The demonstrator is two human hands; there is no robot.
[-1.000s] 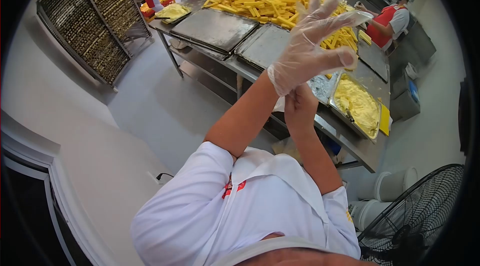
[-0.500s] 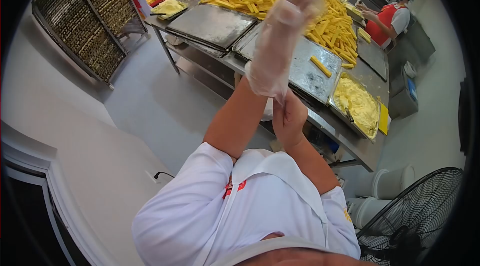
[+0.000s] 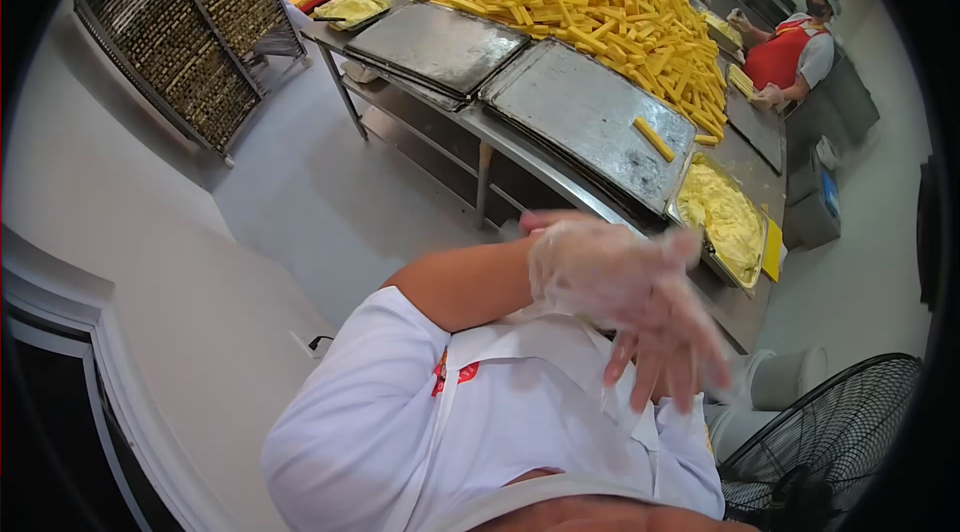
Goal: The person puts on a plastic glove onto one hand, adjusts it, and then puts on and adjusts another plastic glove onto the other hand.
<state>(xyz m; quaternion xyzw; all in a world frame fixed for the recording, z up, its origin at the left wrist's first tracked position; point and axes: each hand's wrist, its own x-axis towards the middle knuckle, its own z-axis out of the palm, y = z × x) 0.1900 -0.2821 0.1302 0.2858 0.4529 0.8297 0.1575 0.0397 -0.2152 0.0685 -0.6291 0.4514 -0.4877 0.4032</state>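
Observation:
My left hand (image 3: pixel 645 292) wears a clear plastic glove and is held in front of my chest. Its fingers are spread and point down to the right, a little blurred, with nothing in them. My right hand (image 3: pixel 548 219) is mostly hidden behind the left wrist; only bare fingers show at the wrist's far edge, closed round the glove's cuff as far as I can see. Beyond the hands, the metal table (image 3: pixel 560 177) carries stacked trays (image 3: pixel 590 112), a heap of yellow sticks (image 3: pixel 620 22) and a tray of pale yellow creamy mass (image 3: pixel 722 217).
A single yellow stick (image 3: pixel 654 139) lies on the near tray. A black fan (image 3: pixel 830 442) stands at lower right beside white buckets (image 3: pixel 790 377). Tall racks (image 3: pixel 180 32) stand at left. A co-worker in a red apron (image 3: pixel 790 52) works at the table's right side.
My gloved left hand has come down from above the table to my chest, its fingers now spread downward. My right hand has gone mostly behind the left wrist.

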